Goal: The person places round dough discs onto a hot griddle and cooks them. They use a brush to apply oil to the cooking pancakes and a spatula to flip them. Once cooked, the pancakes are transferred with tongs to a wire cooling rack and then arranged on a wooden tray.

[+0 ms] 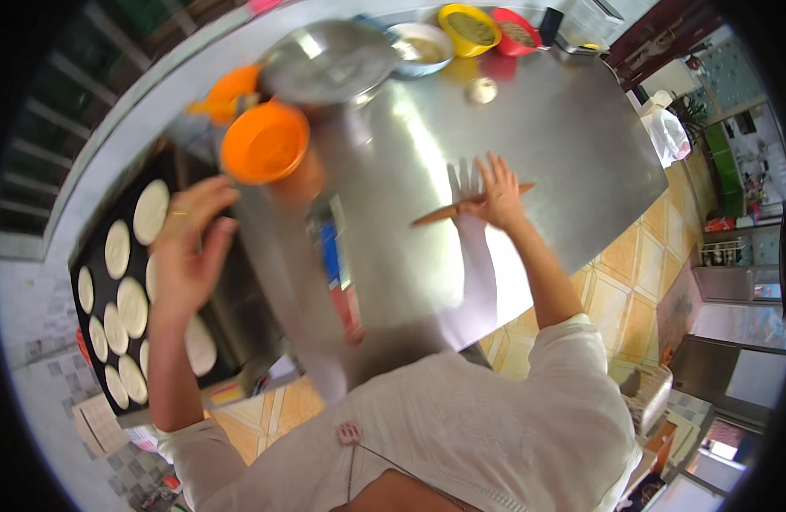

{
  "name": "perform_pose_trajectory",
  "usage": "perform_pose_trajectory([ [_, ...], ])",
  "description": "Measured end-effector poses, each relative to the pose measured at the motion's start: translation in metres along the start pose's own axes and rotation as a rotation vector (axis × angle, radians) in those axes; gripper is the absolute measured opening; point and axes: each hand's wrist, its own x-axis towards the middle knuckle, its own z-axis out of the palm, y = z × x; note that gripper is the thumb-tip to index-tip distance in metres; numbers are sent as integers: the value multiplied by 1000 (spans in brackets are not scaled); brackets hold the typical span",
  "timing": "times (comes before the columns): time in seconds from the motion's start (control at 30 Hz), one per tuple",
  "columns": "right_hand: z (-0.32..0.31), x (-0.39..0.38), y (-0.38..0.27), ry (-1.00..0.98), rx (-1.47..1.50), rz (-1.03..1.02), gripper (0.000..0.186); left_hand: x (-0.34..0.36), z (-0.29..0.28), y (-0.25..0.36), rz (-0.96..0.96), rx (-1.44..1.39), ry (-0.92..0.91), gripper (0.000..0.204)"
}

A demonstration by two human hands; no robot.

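My right hand lies over a tapered wooden rolling pin on the steel table, its fingers stretched out and spread. The pin passes beneath the palm and sticks out on both sides; the exact contact under the hand is hidden. At the left, my left hand is above a black griddle or tray that bears several flat pale dough rounds. Its thumb stands apart from the fingers, which are a little blurred, and I see nothing held. A small dough ball rests at the table's far side.
On the steel table stand an orange bowl, a wide metal basin, a white bowl, a yellow bowl and a red bowl. A blurred blue-and-red long tool lies between my hands.
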Motion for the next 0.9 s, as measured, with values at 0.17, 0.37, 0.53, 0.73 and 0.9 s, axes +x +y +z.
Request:
perform_pose_trajectory([
  [0.17,30,31,73,9,512,-449,58,206,224,80,206,-250,-257,51],
  [0.37,50,5,106,221,400,-405,45,362,455,48,-19,-25,-381,76],
  [0.53,51,8,122,198,403,-389,45,378,464,68,-145,144,-506,56],
  [0.73,60,19,127,158,310,-403,44,214,355,142,-262,-78,-380,45],
  [0.9,54,27,122,165,335,-415,41,68,342,172,-603,-50,-573,49],
])
